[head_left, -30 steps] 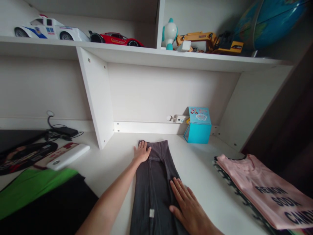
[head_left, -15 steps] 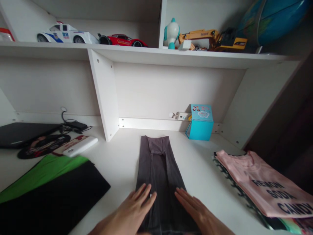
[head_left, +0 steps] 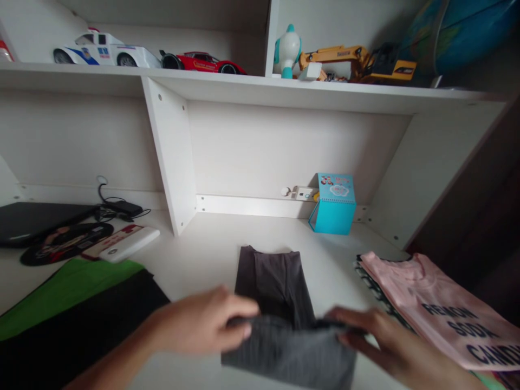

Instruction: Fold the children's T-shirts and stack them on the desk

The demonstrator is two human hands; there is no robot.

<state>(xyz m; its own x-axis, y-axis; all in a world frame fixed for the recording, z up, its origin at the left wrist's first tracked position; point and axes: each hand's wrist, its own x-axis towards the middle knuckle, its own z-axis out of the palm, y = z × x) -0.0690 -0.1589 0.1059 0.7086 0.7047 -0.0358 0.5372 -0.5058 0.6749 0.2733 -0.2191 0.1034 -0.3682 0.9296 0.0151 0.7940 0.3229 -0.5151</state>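
Note:
Dark grey trousers (head_left: 276, 281) lie lengthwise on the white desk (head_left: 207, 254), their waistband end pointing at the back wall. The near end is lifted and doubled over the middle. My left hand (head_left: 199, 325) pinches the left side of that lifted fold. My right hand (head_left: 382, 341) grips its right side, fingers closed on the cloth. Both hands are a little blurred.
A pink printed T-shirt (head_left: 442, 309) tops a pile at the right. Green and black cloth (head_left: 73, 309) lies at the left, behind it a white flat device (head_left: 130, 244), a dark laptop (head_left: 36, 219) and cables. A blue box (head_left: 333, 206) stands at the back. Toy cars (head_left: 154, 54) line the shelf above.
Both hands lay flat on the trousers; the left one drew back from the waistband. Now each grips the near end, which has come up and folded toward the waistband.

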